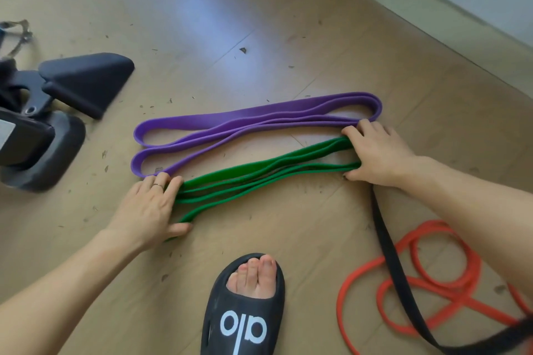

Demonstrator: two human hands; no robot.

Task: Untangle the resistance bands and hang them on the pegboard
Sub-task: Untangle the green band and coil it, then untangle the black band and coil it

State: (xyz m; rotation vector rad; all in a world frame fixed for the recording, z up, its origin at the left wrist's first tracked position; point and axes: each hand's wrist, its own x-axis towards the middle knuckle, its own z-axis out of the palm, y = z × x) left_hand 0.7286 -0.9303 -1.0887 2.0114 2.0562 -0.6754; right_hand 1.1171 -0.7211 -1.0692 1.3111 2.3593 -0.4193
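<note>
A pale wood-look floor (pixel 259 23), scattered with small bits of debris, runs up to a light wall at the upper right. On it lies a green band (pixel 253 176), folded into several flat strands, its long axis running from lower left to upper right. The left hand (pixel 150 207) curls fingers and thumb round the strands' lower-left end; the right hand (pixel 375 153) likewise grips the upper-right end, holding the band drawn out between them. Just beyond it, a wider purple band (pixel 245 130) lies folded into loops along the same line, apart from the green one. A tangled orange band (pixel 427 279) lies at lower right, crossed by a black band (pixel 395 262). A black slide sandal (pixel 245 311) stands below, with dark exercise equipment (pixel 57 112) at left.
</note>
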